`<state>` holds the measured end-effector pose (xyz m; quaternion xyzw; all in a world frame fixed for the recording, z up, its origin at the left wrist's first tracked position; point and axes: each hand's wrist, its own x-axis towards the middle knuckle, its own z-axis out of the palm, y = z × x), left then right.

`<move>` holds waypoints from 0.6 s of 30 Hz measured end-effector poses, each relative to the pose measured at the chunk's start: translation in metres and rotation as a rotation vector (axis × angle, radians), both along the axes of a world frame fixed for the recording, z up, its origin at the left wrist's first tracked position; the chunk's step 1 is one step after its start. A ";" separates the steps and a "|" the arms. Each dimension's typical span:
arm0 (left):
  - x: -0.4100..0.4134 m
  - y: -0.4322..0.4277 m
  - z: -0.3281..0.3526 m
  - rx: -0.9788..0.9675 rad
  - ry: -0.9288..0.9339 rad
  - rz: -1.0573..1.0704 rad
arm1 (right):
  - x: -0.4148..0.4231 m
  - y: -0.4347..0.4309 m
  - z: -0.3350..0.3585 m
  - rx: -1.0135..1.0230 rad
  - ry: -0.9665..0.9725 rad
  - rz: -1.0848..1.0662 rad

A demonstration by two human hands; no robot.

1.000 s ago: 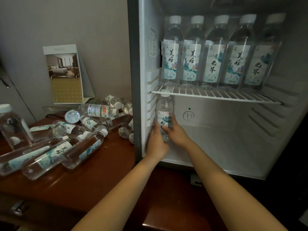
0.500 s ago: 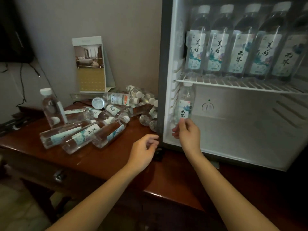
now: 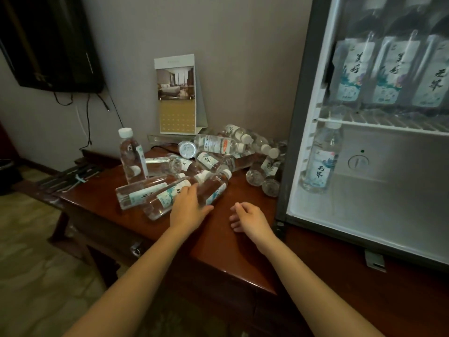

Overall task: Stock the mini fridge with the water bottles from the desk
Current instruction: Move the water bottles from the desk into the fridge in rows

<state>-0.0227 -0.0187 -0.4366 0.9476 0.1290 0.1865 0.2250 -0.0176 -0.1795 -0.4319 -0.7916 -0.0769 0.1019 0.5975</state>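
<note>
Reaching for the pile: left hand (image 3: 188,207) lies on a lying bottle (image 3: 213,188), fingers spread, not yet closed; right hand (image 3: 247,218) hovers empty, fingers loosely curled. Fridge (image 3: 301,132) top shelf (image 3: 379,122) looks filled, one bottle (image 3: 320,159) stands below. Roughly a dozen remain on the table (image 3: 233,239).

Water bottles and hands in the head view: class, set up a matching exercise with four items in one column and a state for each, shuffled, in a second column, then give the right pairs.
Column 1
1. left hand
2. right hand
3. bottle under the fridge shelf
4. bottle by the calendar

Column 2
A. stands upright on the desk
B. rests on a lying bottle
C. stands upright inside the fridge
D. empty, fingers curled, over the desk

Pairs: 1-B, 2-D, 3-C, 4-A
</note>
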 end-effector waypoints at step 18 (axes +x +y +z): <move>-0.032 -0.025 -0.002 -0.821 0.025 -0.133 | -0.004 -0.001 0.007 0.134 0.112 0.020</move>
